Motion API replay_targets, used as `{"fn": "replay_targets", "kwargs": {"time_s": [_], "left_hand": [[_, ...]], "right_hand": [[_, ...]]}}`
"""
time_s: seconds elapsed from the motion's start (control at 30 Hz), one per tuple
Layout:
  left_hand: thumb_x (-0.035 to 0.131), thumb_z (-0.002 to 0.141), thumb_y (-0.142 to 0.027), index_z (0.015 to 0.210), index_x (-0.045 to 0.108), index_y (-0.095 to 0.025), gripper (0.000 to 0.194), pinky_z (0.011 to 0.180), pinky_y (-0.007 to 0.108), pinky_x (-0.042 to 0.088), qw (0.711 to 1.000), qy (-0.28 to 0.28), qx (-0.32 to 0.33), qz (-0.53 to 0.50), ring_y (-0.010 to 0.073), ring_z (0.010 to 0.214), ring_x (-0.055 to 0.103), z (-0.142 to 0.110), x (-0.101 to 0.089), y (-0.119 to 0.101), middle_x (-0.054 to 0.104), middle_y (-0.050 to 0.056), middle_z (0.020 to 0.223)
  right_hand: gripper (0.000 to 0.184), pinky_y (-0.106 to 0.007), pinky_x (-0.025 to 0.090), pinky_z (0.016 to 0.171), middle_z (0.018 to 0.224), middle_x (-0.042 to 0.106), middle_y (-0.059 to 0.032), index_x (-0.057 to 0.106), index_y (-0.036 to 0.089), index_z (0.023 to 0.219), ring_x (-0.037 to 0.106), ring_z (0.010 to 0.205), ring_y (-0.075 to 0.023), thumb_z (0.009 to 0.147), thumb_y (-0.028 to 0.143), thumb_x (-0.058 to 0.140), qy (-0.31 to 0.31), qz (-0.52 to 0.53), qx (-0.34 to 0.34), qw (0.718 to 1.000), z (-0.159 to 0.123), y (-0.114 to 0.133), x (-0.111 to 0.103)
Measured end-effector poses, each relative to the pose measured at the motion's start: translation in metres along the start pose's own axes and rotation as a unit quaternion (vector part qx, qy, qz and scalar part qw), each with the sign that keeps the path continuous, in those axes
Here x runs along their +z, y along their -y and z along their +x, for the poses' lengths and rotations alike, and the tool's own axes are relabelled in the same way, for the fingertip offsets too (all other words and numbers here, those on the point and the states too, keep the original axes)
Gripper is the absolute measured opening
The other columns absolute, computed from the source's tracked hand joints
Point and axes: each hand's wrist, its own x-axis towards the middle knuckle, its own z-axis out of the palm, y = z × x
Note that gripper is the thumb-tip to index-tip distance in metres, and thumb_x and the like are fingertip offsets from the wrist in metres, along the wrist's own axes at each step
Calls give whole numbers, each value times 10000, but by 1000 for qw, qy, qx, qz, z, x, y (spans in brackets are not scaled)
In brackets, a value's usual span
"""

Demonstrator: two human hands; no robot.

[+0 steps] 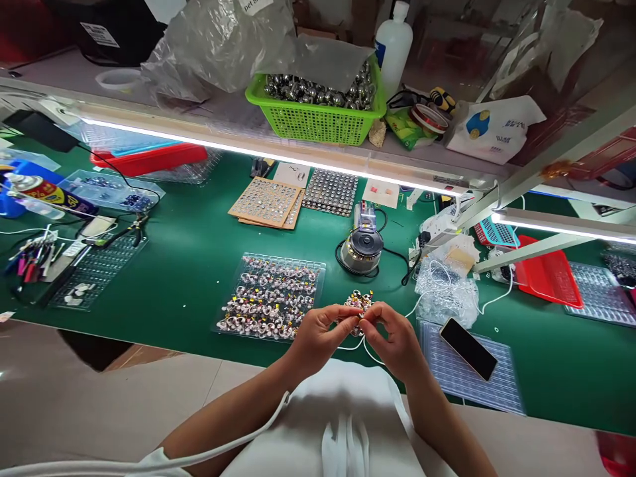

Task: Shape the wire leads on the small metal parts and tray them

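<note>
My left hand [325, 334] and my right hand [392, 336] meet over the front of the green table, fingertips pinched together. Between them is a tiny part, mostly covered by the fingers and too small to name. Just behind the fingertips lies a pile of small white parts with yellow and red bits [366, 297]. To the left of my left hand, a clear plastic tray [322, 268] holds rows of similar small parts with wires. A thin white cable [368, 351] runs beneath my hands.
A round black-topped device [365, 244] stands behind the pile. Boards of small round pieces [268, 201] lie farther back. On the right, a phone [468, 348] rests on stacked clear trays [509, 391]. Overhead, a shelf carries a green basket [318, 126] of shiny metal pieces. Pliers [122, 235] lie left.
</note>
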Motion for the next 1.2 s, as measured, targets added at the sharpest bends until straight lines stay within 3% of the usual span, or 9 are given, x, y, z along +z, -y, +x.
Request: {"fn": "replay_targets", "kwargs": {"time_s": [0.3,0.6,1.2], "left_hand": [[721,753,-316,847,743,-153,189,715,276,543,998,-57,-13,-18,196,781,678,4,7,1,747,71,833],[694,785,-321,882,758,-162,198,791,299,545,999,-24,-3,-37,217,855,695,1,7,1,765,77,893],[615,853,-276,923,749,-164,188,770,267,504,998,-7,36,60,188,843,665,1,3,-1,737,64,902]], "right_hand": [[91,-262,457,637,729,569,11,560,228,786,542,657,-146,876,229,572,-22,5,-12,1000,-2,4,3],[101,-270,471,663,738,604,-1,574,224,791,563,688,-160,887,256,568,-35,25,17,999,-2,-2,4],[130,-263,452,640,721,595,-1,565,208,773,559,672,-153,886,272,558,-33,30,58,997,0,-5,7]]}}
